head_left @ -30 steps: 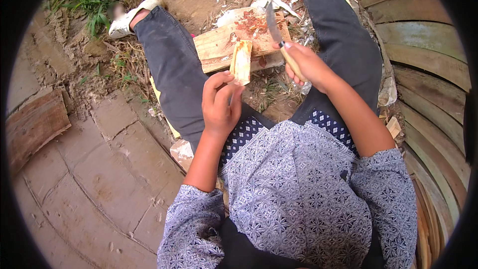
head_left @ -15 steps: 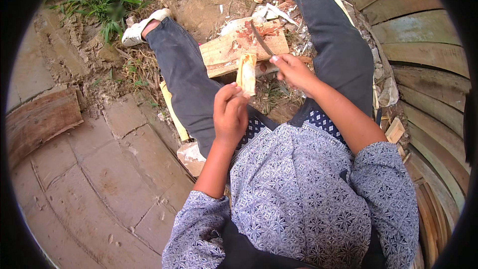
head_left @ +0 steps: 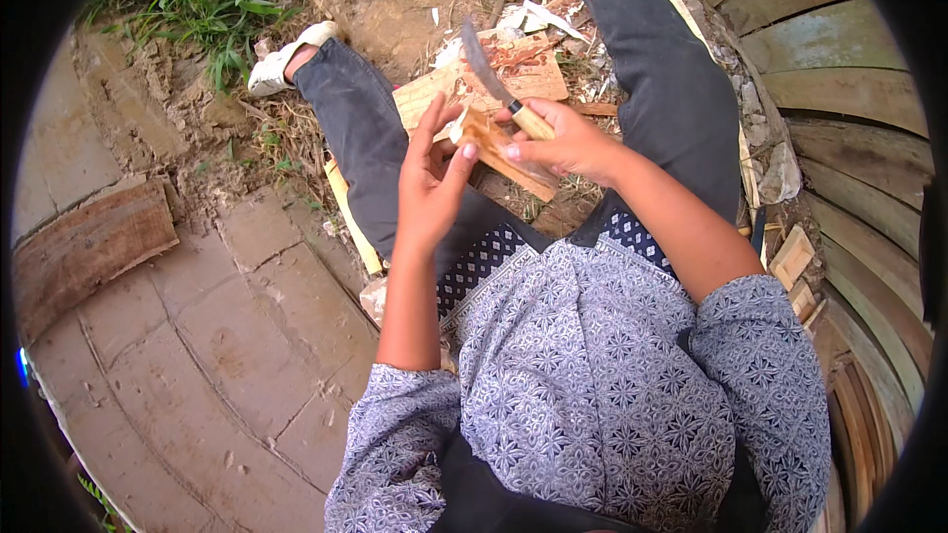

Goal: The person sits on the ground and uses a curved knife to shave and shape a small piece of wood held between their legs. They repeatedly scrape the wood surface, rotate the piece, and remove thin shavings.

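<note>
Between my hands is a small block of pale, brown-streaked wood, slanting from upper left to lower right. My left hand grips its left end between thumb and fingers, and the fingertips behind it are partly hidden. In my right hand is a knife with a curved dark blade and a pale wooden handle. Its blade points up and away to the left, apart from the block. The right thumb rests against the block's right part. Beyond them a flat wooden board lies on the ground, strewn with reddish shavings.
White and reddish wood chips litter the ground past the board. My legs spread to either side. On the right stands a plank wall, with offcuts near it. Paving and a curved plank lie left.
The wood block has turned from upright to slanted and moved slightly right. My right hand has come in to touch it, and the knife's blade has swung left. My left fingers have spread upward.
</note>
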`<state>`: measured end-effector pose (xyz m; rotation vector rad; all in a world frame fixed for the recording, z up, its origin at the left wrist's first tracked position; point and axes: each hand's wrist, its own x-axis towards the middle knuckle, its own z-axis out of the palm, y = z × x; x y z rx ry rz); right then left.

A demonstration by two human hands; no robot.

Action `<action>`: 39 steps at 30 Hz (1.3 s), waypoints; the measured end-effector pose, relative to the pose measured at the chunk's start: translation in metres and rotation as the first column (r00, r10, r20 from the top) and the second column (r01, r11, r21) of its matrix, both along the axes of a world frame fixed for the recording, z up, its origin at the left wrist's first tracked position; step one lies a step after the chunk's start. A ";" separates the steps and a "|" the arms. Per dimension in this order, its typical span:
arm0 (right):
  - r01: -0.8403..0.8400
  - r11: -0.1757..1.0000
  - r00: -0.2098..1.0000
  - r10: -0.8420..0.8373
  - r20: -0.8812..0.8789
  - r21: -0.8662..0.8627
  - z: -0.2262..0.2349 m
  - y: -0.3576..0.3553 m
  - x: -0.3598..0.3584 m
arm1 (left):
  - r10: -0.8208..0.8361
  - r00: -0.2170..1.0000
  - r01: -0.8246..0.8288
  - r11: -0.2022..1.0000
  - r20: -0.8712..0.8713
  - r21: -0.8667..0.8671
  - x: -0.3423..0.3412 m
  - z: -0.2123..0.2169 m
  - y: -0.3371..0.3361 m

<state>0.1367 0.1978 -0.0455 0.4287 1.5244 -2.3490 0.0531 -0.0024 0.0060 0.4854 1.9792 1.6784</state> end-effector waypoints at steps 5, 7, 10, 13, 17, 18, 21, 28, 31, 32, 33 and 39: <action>0.107 0.990 0.987 -0.095 -0.132 0.089 -0.015 -0.012 -0.008 | -0.023 0.999 0.023 1.000 -0.035 0.006 -0.018 0.002 -0.008; 0.248 0.954 0.958 -0.216 -0.187 0.170 -0.030 -0.007 -0.012 | 0.100 0.971 -0.105 0.994 -0.217 -0.009 -0.027 0.000 -0.010; 0.189 0.894 0.980 -0.148 -0.130 0.407 -0.026 -0.001 -0.004 | 0.208 0.848 -0.257 0.966 -0.488 -0.033 -0.028 0.001 -0.005; 0.230 0.832 0.963 -0.117 -0.244 0.504 -0.015 -0.012 0.003 | 0.216 0.785 -0.303 0.951 -0.581 -0.055 -0.027 -0.019 0.000; 0.141 0.864 0.979 -0.049 -0.196 0.484 0.010 -0.025 0.014 | 0.105 0.669 -0.235 0.969 -0.736 -0.075 -0.023 -0.027 0.003; 0.132 0.872 0.981 -0.047 -0.189 0.472 0.020 -0.027 0.016 | 0.086 0.652 -0.219 0.972 -0.754 -0.078 -0.022 -0.025 0.004; 0.263 0.857 0.929 -0.102 -0.356 0.442 0.033 -0.039 0.016 | 0.079 0.620 -0.234 0.968 -0.780 -0.088 -0.021 -0.022 -0.001; 0.064 0.763 0.985 0.054 -0.162 0.643 0.022 -0.030 -0.006 | 0.144 0.663 -0.263 0.964 -0.735 -0.048 -0.019 -0.025 -0.006; -0.063 0.686 0.997 0.081 0.010 0.725 -0.013 -0.015 -0.022 | 0.148 0.679 -0.271 0.961 -0.719 -0.058 -0.016 -0.022 0.002; -0.060 0.686 0.996 0.086 0.000 0.725 -0.019 -0.013 -0.021 | 0.146 0.681 -0.277 0.959 -0.717 -0.067 -0.016 -0.022 0.003; -0.056 0.686 0.996 0.090 -0.009 0.726 -0.024 -0.012 -0.019 | 0.155 0.695 -0.270 0.961 -0.702 -0.054 -0.017 -0.023 0.003; 0.072 0.811 0.990 0.012 -0.140 0.581 0.030 -0.009 -0.014 | 0.235 0.762 -0.286 0.958 -0.604 0.012 -0.018 -0.024 -0.006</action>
